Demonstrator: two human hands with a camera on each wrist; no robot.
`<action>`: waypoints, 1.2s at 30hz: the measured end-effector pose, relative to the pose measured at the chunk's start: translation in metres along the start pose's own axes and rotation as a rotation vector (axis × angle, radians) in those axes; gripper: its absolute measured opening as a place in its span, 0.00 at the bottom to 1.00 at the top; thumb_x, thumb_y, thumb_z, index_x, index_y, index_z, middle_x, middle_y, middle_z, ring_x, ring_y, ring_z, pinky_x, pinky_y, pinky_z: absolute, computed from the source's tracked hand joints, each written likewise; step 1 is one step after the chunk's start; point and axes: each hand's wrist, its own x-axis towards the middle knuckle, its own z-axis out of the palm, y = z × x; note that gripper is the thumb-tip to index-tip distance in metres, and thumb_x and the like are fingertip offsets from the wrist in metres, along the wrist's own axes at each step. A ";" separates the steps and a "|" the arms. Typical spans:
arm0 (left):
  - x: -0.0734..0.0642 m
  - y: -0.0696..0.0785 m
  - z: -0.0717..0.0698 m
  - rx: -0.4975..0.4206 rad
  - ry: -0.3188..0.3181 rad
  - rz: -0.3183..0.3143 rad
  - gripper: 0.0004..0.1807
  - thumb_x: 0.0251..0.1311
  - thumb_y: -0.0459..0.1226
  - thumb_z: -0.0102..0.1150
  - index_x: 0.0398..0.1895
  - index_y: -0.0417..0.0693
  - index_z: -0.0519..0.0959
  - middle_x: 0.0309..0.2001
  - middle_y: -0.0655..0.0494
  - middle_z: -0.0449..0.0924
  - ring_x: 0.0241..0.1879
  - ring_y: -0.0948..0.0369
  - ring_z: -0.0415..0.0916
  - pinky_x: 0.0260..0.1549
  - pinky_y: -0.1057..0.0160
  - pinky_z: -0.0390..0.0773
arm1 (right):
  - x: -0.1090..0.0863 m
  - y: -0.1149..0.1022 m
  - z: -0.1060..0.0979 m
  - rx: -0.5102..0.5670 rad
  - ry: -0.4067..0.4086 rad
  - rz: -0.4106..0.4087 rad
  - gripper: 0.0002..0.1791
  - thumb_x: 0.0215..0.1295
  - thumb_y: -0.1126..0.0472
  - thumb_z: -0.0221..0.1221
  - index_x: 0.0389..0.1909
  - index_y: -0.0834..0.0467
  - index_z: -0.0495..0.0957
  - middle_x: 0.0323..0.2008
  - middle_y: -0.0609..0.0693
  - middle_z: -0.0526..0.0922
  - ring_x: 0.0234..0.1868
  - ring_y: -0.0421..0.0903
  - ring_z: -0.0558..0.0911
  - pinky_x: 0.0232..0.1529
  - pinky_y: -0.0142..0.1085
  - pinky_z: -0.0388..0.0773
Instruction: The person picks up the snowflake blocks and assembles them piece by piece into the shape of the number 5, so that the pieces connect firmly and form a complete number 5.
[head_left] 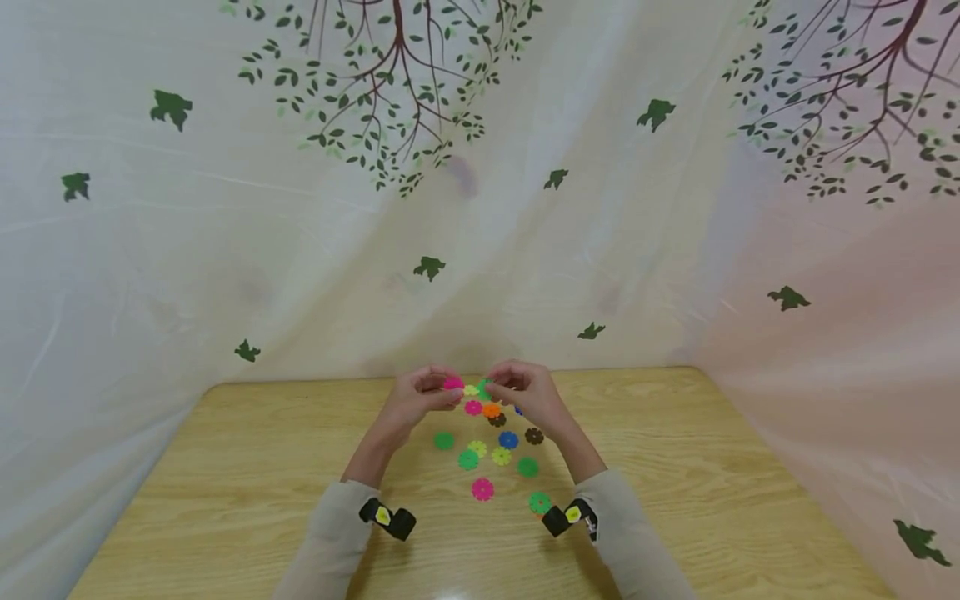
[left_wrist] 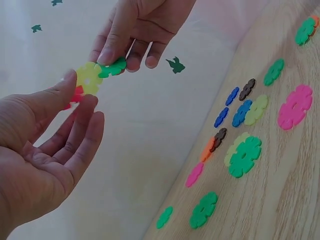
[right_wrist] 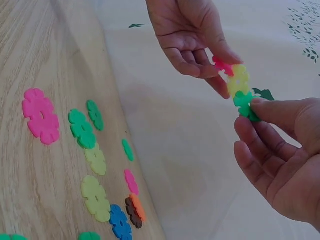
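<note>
A short chain of slotted plastic discs, shaped like flowers, is held up between my two hands above the table. Its pink disc [head_left: 453, 383] is pinched between the thumb and fingers of my left hand [head_left: 422, 398]. At the other end, my right hand [head_left: 528, 390] pinches the green disc [right_wrist: 244, 104] between thumb and forefinger. The yellow disc [left_wrist: 90, 78] links the two in the middle. In the left wrist view, fingers partly cover the pink disc.
Loose discs lie scattered on the wooden table [head_left: 285, 467]: a pink one [head_left: 483, 489], a blue one [head_left: 508, 440], an orange one [head_left: 491, 411], and several green, yellow and brown ones. A pale curtain [head_left: 322, 275] printed with leaves hangs behind the table's far edge.
</note>
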 end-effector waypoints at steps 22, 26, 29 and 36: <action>-0.004 0.001 0.014 -0.334 0.060 0.072 0.14 0.70 0.24 0.55 0.28 0.49 0.78 0.35 0.60 0.85 0.40 0.64 0.86 0.50 0.64 0.85 | -0.004 -0.005 0.024 0.234 0.220 -0.103 0.08 0.66 0.67 0.66 0.41 0.69 0.84 0.31 0.62 0.85 0.30 0.39 0.83 0.39 0.32 0.85; -0.004 0.000 0.017 -0.329 0.085 0.066 0.14 0.69 0.24 0.56 0.27 0.49 0.77 0.34 0.60 0.85 0.39 0.64 0.86 0.49 0.64 0.85 | -0.006 -0.006 0.022 0.231 0.216 -0.103 0.08 0.66 0.68 0.66 0.41 0.70 0.84 0.30 0.57 0.86 0.29 0.39 0.83 0.37 0.33 0.86; -0.005 0.000 0.018 -0.313 0.093 0.072 0.13 0.68 0.24 0.57 0.27 0.48 0.77 0.34 0.59 0.85 0.38 0.63 0.86 0.48 0.64 0.86 | -0.007 -0.007 0.020 0.207 0.211 -0.103 0.07 0.65 0.68 0.66 0.40 0.70 0.85 0.30 0.54 0.87 0.29 0.41 0.84 0.37 0.36 0.86; -0.004 -0.001 0.021 -0.295 0.066 0.072 0.10 0.70 0.24 0.56 0.30 0.43 0.76 0.35 0.57 0.83 0.40 0.63 0.86 0.49 0.63 0.85 | -0.006 -0.006 0.017 0.199 0.195 -0.094 0.08 0.65 0.68 0.67 0.41 0.69 0.85 0.29 0.49 0.87 0.29 0.55 0.84 0.36 0.42 0.87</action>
